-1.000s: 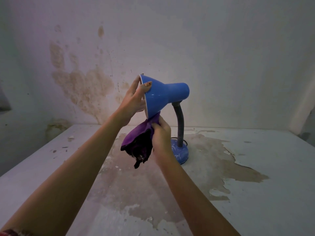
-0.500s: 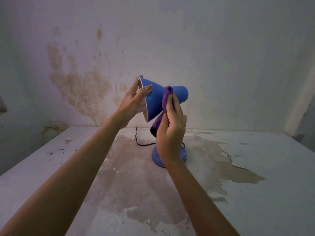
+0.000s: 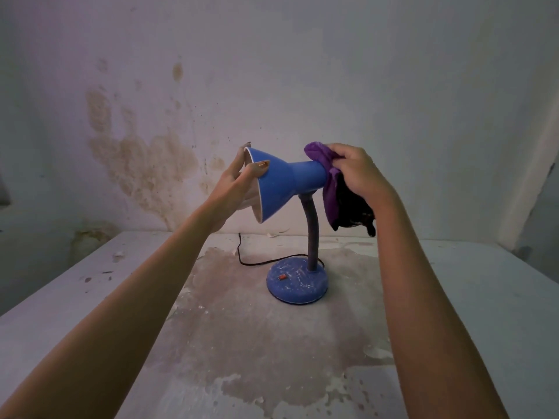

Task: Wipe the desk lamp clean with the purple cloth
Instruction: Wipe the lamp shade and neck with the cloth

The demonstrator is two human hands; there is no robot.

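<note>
I am in the middle of wiping the lamp (image 3: 284, 182). My left hand (image 3: 239, 179) pinches the rim of the shade to keep it from moving. My right hand (image 3: 357, 170) squeezes the purple cloth (image 3: 329, 189) against the narrow back end. I think the bendy neck (image 3: 311, 231) below my right hand and the dusty base (image 3: 298, 282) need wiping next.
</note>
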